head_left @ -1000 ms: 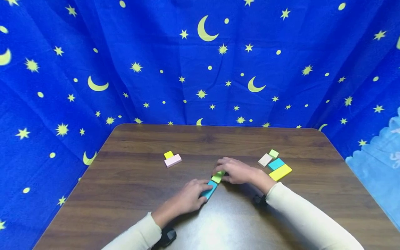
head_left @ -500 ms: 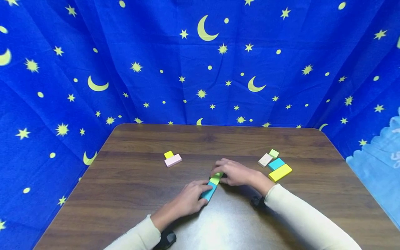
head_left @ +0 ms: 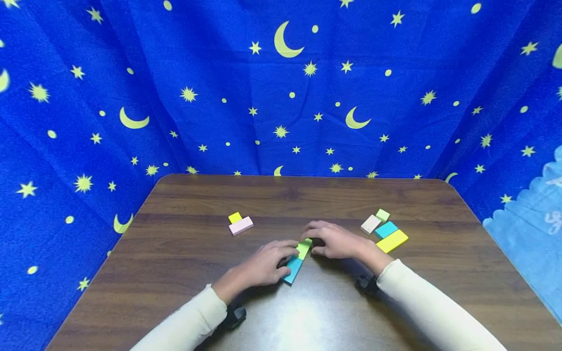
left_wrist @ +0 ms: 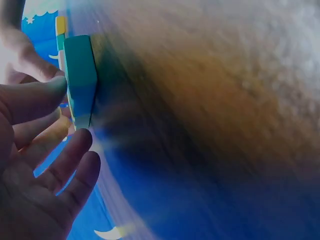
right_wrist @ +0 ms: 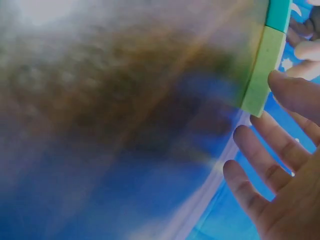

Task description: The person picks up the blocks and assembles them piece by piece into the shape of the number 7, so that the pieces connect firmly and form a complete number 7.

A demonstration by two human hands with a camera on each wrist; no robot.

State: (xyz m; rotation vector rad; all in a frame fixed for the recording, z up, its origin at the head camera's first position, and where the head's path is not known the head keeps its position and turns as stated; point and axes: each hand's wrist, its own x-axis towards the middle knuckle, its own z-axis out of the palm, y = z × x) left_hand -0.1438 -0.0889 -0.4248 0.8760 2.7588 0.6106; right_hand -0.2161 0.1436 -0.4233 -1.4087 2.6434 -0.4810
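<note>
On the table, a blue block [head_left: 293, 269] and a light green block [head_left: 304, 249] lie end to end in one slanting line. My left hand [head_left: 265, 264] is just left of the blue block, fingers relaxed and thumb beside it. The left wrist view has the thumb [left_wrist: 50, 90] at the edge of the blue block [left_wrist: 80, 65], the other fingers spread apart. My right hand [head_left: 337, 241] is at the green block's far end. In the right wrist view its fingers are loosely extended beside the green block [right_wrist: 264, 72], which adjoins the blue one [right_wrist: 278, 15]; contact is unclear.
At the left lie a small yellow block [head_left: 234, 217] and a pink block [head_left: 241, 226]. To the right are a small green block [head_left: 383, 215], a pale block [head_left: 371, 224], a blue block [head_left: 386, 229] and a long yellow block [head_left: 392, 241]. A starry blue curtain [head_left: 219, 73] surrounds the table.
The green block has closed up against the blue one. My left fingers have lifted off the blue block and moved forward; my right fingers have loosened from the green block.
</note>
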